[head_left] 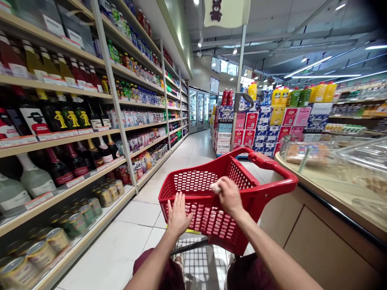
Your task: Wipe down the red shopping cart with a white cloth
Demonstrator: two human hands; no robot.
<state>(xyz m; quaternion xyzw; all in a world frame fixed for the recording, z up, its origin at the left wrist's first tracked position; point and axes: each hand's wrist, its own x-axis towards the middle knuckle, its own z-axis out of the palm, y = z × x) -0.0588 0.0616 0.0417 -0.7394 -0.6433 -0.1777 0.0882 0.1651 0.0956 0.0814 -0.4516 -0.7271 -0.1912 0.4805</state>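
A red plastic shopping cart (pixel 208 201) with perforated sides stands side-on in front of me, its handle (pixel 279 169) to the right. My left hand (pixel 178 215) lies against the near rim at the left, fingers stretched out and holding nothing. Over the basket, just past the near rim, my right hand (pixel 230 197) is closed on a crumpled white wipe (pixel 215 186). Most of the wipe is hidden in the fingers, so whether it is cloth or paper I cannot tell. Pale floor tiles show through the holes in the cart's walls.
Shelves of bottles and cans (pixel 90 157) run along the left. A glass-topped counter (pixel 332 193) stands close on the right, beside the cart handle. Ahead are stacked drink cartons (pixel 250 129) and a metal post (pixel 238 80); glass-door fridges (pixel 198 106) stand at the far end.
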